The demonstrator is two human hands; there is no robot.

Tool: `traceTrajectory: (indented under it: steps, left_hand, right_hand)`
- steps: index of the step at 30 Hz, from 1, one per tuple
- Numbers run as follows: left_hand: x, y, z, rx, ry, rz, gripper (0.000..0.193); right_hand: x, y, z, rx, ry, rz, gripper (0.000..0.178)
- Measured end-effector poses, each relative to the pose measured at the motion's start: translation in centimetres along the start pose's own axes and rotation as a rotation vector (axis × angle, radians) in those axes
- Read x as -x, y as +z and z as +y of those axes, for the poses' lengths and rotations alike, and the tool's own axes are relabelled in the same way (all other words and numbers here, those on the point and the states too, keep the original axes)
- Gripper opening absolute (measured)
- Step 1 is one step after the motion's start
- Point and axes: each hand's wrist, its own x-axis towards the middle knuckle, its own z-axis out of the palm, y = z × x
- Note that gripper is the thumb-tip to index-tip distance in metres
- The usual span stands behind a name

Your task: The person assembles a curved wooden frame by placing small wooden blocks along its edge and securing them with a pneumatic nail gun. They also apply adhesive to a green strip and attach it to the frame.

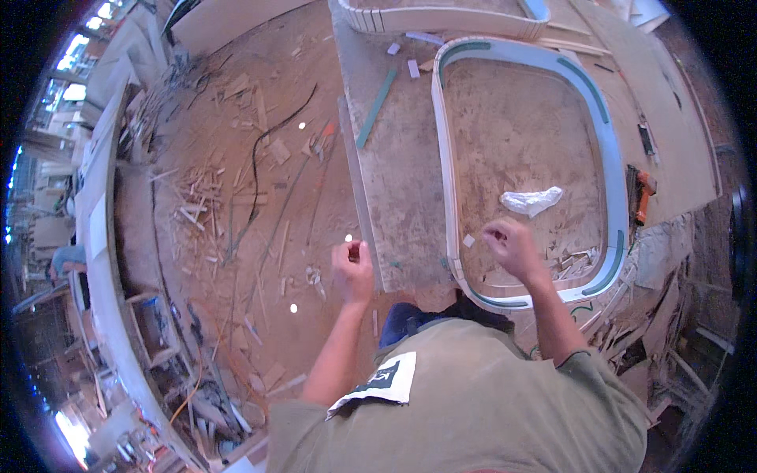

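Note:
A rounded wooden frame, pale with green strips at its corners, lies on the worktable. My right hand is over the frame's inner space, near its close end, fingers curled in. Whatever those fingers hold, if anything, is hidden. Beyond it lies a crumpled white plastic bag, and a small pale chip is beside the fingertips. My left hand hovers off the table's left edge, its fingers bent toward the thumb; I cannot make out anything in them.
A second curved frame sits at the table's far end. A green strip and small pale blocks lie left of the nearer frame. To its right is an orange nail gun. Wood scraps and a dark cable litter the floor.

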Motion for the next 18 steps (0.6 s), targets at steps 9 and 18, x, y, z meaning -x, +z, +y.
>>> traceTrajectory:
  steps: [9,18]
  left_hand:
    - [-23.2,13.1,2.4,-0.195,0.308,-0.132,0.037]
    - [-27.2,20.4,0.1,-0.567,0.352,-0.178,0.035]
  right_hand:
    - [7.3,-0.3,-4.9,0.098,0.259,0.261,0.009]
    - [12.9,-1.1,-4.3,0.020,0.475,0.398,0.014]
